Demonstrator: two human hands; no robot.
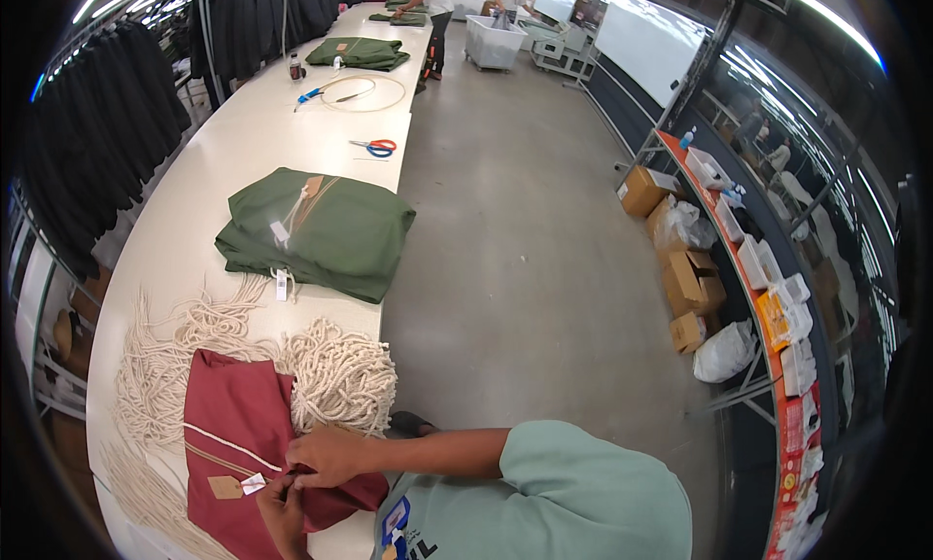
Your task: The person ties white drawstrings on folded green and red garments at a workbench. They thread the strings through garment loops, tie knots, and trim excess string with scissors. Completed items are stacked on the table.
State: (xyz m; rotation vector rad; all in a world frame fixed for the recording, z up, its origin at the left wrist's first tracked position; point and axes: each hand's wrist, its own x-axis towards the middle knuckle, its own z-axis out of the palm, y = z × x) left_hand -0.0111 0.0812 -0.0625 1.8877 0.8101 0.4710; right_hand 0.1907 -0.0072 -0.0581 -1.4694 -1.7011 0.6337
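Fingers of the right hand (pixel 330 455) and the left hand (pixel 278 509) are meeting over the red garment (pixel 233 404), bent inward beside its small white label (pixel 254 483); how tightly they are closing, and on what, I cannot tell. The step in hand seems to be fine finger work on the garment's trimmings — the next move probably calls for steadying the cloth with one hand while the other works. A tan tag (pixel 225 487) is lying on the red cloth, and the garment is resting over pale cords (pixel 160 375), just beside a thick cream rope bundle (pixel 340 375). Farther along the white worktop (pixel 165 239), a folded green garment (pixel 326 225) is lying, then scissors (pixel 382 147), a coiled line (pixel 379 93) and another green bundle (pixel 360 52). Beyond — dark clothes (pixel 107 122) are hanging at left, cardboard boxes (pixel 695 283) are sitting under an orange-edged shelf (pixel 717 215) at right, and a co-worker (pixel 437 1) is standing at the far end.
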